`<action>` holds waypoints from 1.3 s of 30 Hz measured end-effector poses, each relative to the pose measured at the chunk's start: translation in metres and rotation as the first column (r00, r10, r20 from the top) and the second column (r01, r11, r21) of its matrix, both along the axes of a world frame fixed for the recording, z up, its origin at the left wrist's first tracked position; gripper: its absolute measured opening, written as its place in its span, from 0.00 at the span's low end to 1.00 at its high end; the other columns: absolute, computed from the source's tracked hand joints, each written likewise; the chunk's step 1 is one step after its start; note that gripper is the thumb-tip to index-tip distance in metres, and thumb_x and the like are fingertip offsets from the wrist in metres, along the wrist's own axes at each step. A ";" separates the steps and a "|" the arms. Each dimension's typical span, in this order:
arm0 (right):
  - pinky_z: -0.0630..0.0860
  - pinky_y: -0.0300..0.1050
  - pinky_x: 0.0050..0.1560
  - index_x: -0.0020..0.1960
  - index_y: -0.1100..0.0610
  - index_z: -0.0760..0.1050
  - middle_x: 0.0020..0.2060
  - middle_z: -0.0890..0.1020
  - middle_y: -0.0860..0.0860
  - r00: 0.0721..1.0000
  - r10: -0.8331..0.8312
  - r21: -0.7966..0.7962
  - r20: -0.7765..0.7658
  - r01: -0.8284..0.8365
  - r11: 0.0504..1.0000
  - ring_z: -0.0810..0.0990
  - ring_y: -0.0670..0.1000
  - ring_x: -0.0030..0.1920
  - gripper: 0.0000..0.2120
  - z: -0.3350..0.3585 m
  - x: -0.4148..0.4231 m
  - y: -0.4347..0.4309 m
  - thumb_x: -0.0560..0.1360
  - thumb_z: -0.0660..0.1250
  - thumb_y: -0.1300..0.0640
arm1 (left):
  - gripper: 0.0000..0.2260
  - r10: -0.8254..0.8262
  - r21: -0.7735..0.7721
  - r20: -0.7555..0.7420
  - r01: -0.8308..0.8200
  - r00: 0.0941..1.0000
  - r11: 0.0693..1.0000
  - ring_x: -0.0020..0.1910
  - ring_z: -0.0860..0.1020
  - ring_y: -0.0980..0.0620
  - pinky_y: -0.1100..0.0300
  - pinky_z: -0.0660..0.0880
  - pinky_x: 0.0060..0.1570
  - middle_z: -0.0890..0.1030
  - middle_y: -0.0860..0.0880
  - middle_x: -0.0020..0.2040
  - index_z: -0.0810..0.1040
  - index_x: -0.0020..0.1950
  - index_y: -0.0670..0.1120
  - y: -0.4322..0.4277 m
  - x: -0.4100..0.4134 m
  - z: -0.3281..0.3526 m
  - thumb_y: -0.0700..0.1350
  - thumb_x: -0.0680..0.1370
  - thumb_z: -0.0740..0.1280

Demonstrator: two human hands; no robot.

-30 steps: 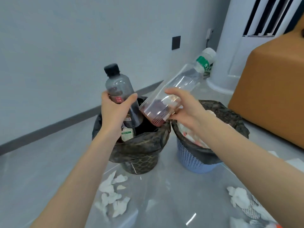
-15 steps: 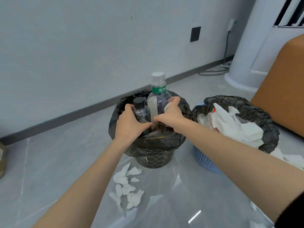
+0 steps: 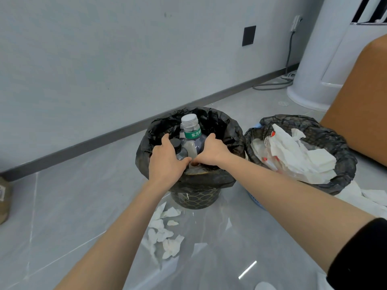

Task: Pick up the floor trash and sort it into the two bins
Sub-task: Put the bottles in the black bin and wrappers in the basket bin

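Observation:
Two bins lined with black bags stand side by side on the grey floor. The dark patterned bin [image 3: 195, 200] on the left holds bottles. My left hand [image 3: 166, 162] grips a small dark bottle with a black cap [image 3: 178, 146] inside it. My right hand [image 3: 212, 151] grips a tall clear bottle with a white cap and green label [image 3: 191, 132], upright in the same bin. The blue bin [image 3: 256, 200] on the right is full of white paper and plastic waste [image 3: 293, 155].
Torn white tissue scraps [image 3: 165, 231] lie on the floor in front of the dark bin, and more white paper [image 3: 374, 195] lies right of the blue bin. An orange-brown box [image 3: 360, 97] and a white round appliance [image 3: 314, 59] stand at right. The wall runs behind.
Both bottles went from raised above the dark bin down into it, the clear one turning upright. My hands followed them down and still hold them. The view pulled back and tilted down.

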State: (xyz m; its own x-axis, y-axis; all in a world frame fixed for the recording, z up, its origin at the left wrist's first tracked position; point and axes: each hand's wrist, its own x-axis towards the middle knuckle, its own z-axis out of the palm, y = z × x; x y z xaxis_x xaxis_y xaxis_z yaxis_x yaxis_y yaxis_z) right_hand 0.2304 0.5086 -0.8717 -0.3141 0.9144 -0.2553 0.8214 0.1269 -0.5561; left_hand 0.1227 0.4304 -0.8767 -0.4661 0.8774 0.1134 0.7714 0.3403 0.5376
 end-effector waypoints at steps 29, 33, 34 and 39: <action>0.73 0.25 0.40 0.54 0.50 0.78 0.49 0.80 0.39 0.847 -0.222 0.209 -0.483 0.358 0.910 0.79 0.40 0.47 0.11 0.019 0.227 -0.084 0.75 0.65 0.62 | 0.19 -0.456 0.431 0.160 0.353 0.876 0.830 0.65 0.70 0.58 0.66 0.65 0.65 0.72 0.54 0.67 0.67 0.71 0.49 -0.015 0.156 0.019 0.42 0.80 0.60; 0.74 0.30 0.40 0.51 0.50 0.79 0.46 0.82 0.39 0.810 -0.388 0.156 -0.440 0.494 0.855 0.81 0.43 0.45 0.11 -0.008 0.305 -0.114 0.74 0.65 0.62 | 0.17 -0.602 0.434 0.242 0.470 0.761 0.769 0.54 0.76 0.59 0.66 0.73 0.52 0.76 0.56 0.61 0.71 0.67 0.51 -0.027 0.224 0.004 0.40 0.79 0.60; 0.74 0.31 0.39 0.50 0.50 0.80 0.46 0.82 0.41 0.811 -0.424 0.126 -0.403 0.508 0.852 0.81 0.44 0.44 0.10 -0.017 0.324 -0.122 0.74 0.66 0.62 | 0.16 -0.633 0.441 0.268 0.492 0.726 0.750 0.50 0.76 0.61 0.70 0.72 0.47 0.77 0.56 0.59 0.72 0.66 0.51 -0.031 0.240 -0.002 0.39 0.79 0.60; 0.72 0.39 0.47 0.53 0.49 0.78 0.54 0.81 0.49 0.824 -0.559 -0.082 -0.098 0.553 0.829 0.80 0.48 0.49 0.10 -0.070 0.410 -0.160 0.73 0.68 0.59 | 0.16 -0.748 0.326 0.327 0.674 0.578 0.663 0.42 0.74 0.65 0.72 0.67 0.40 0.77 0.60 0.57 0.72 0.65 0.52 -0.053 0.304 -0.046 0.40 0.78 0.63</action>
